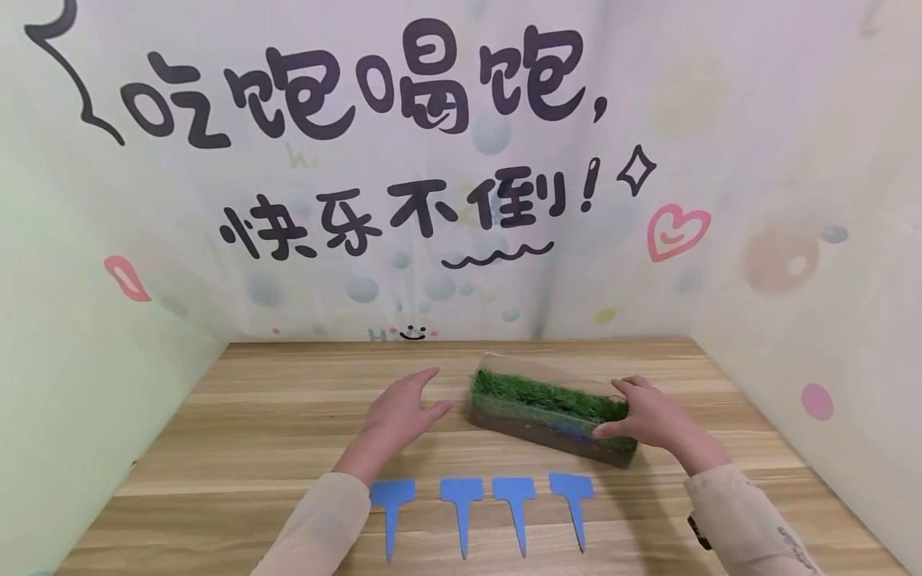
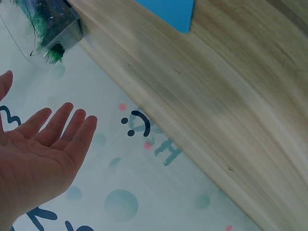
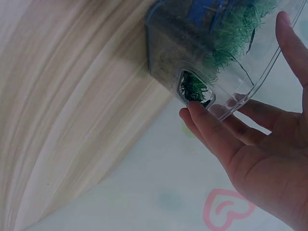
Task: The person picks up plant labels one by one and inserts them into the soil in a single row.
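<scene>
Four blue tags (image 1: pixel 461 490) are lined up on the surface (image 1: pixel 274 440), well apart from its back edge; beyond it, a pale backdrop (image 1: pixel 389 164) is printed with black lettering (image 1: pixel 428 214).

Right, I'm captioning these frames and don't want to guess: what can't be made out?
Head: the clear box, part of its right end, hidden behind the right grip.
Head: dark marks on the right sleeve, too small to read.
Left wrist: a blue tag, its remainder cut off by the top edge.
Right wrist: the box's far end, cut off by the picture's edge.
</scene>
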The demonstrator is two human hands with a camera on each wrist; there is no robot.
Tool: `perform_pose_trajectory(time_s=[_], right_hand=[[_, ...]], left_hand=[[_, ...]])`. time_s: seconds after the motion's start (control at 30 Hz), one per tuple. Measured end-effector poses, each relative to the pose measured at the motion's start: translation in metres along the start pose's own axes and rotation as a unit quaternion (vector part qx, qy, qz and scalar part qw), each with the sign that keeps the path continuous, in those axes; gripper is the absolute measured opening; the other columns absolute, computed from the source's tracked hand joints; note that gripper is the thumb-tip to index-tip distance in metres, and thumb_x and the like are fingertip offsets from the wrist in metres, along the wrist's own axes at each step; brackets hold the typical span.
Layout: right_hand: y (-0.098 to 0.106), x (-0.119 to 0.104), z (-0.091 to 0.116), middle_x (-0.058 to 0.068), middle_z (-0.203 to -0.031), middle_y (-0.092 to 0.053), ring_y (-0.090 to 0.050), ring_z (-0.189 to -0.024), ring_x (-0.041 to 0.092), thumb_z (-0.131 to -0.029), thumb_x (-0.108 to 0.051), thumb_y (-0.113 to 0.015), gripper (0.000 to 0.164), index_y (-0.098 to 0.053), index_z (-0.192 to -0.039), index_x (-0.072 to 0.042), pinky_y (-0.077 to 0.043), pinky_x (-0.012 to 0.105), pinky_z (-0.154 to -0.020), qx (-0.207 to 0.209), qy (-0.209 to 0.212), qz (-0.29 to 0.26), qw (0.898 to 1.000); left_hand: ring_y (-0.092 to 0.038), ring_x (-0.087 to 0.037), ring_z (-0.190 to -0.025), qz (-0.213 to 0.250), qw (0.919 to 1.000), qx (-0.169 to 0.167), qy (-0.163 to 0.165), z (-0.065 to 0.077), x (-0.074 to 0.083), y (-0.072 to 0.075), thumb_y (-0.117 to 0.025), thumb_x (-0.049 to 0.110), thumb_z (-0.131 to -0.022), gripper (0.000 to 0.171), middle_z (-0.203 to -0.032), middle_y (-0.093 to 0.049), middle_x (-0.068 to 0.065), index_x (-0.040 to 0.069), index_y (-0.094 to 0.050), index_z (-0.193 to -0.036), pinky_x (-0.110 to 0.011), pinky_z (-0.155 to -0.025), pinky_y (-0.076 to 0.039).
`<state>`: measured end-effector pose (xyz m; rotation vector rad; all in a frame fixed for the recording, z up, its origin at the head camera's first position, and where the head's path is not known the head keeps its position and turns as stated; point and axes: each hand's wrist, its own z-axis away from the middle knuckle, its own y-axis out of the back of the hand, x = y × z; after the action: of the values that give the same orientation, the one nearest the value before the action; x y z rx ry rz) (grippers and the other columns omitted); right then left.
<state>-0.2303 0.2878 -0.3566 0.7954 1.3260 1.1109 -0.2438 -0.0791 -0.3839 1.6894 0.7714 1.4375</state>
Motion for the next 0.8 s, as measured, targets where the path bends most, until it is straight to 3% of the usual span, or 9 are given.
perform_pose_trajectory(time_s=[0.47, 0.8], right_hand=[[-0.006, -0.016, -0.01, 0.038, -0.152, -0.029, -0.037, -0.134, 0.057, -0.077, -0.048, -0.083, 0.106, -0.033, -0.15, 0.009, -0.042, 0.066, -0.101, -0.007, 0.036, -0.02, 0.999], [-0.009, -0.026, -0.017, 0.036, -0.153, -0.03, -0.04, -0.134, 0.055, -0.077, -0.047, -0.083, 0.104, -0.034, -0.151, 0.006, -0.043, 0.064, -0.101, -0.016, 0.061, -0.012, 0.998]], left_hand=[[-0.04, -0.036, -0.145, 0.043, 0.9991, 0.001, 0.002, 0.001, -0.004, 0.002, -0.062, 0.048, -0.096, 0.072, -0.158, -0.041, -0.008, 0.019, -0.035, -0.156, -0.056, -0.116, -0.035], [-0.044, -0.036, -0.142, 0.068, 0.9977, 0.003, 0.001, 0.003, -0.008, 0.003, -0.059, 0.042, -0.099, 0.066, -0.155, -0.045, -0.009, 0.018, -0.034, -0.156, -0.057, -0.113, -0.038]])
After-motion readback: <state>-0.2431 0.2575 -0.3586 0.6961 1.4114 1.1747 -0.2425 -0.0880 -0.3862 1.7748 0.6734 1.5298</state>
